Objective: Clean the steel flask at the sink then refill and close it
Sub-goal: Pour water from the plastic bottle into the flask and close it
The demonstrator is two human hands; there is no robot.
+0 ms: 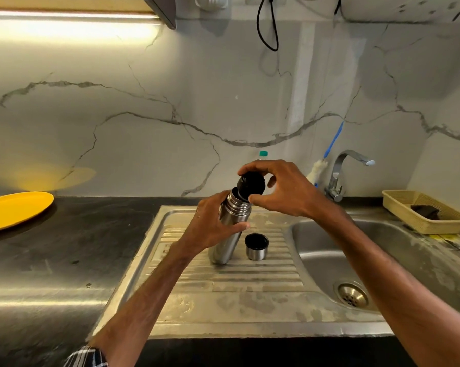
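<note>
Left hand (213, 223) clamped round tilted flask (224, 250), right hand (284, 189) pinching black stopper (251, 185) askew at flask's mouth: base may skid, toppling steel cup (255, 249) just beside flask.

A dark-and-white checked fabric sleeve (87, 357) covers the left upper arm (only its end shows, near the elbow); the left forearm (154, 284) and right forearm (377, 263) are bare.

The left hand (213, 223) grips the steel flask (227, 234) on the drainboard (250, 287). The right hand (281, 192) pinches its black stopper (251, 185). The cup lid (256, 246) stands beside.
</note>
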